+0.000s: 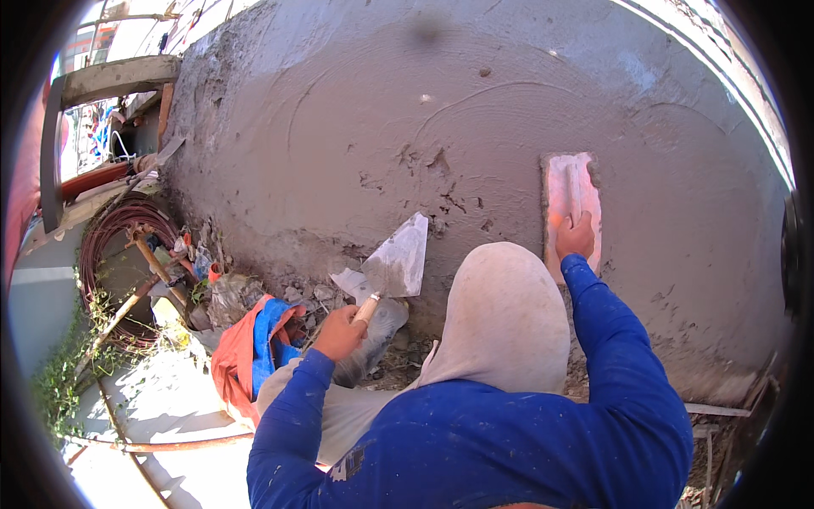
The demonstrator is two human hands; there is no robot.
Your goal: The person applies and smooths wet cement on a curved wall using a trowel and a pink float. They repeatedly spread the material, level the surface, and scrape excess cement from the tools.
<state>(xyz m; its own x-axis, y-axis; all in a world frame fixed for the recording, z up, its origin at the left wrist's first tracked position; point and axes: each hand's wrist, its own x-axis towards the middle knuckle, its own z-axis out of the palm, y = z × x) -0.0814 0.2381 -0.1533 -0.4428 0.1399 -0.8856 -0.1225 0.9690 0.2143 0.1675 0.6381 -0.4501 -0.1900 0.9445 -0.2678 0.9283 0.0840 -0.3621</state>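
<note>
My left hand (339,332) is closed round the wooden handle of a pointed metal trowel (398,254), whose pale, mortar-smeared blade is at the lower middle of the wall. To the right, my right hand (574,236) grips the handle of a pink rectangular float (560,174), which lies against the wet grey plaster wall (356,119). The plaster shows curved strokes, and rough pits mark the part between the two tools. My beige-clad knee (500,305) rises between my blue-sleeved arms.
At the left lie a coil of reddish cable (106,246), wooden poles (157,267), green plants (59,386), rubble and a crumpled red and blue sheet (237,352). A concrete beam (119,76) juts at the upper left. Wooden scraps (716,410) sit along the lower right.
</note>
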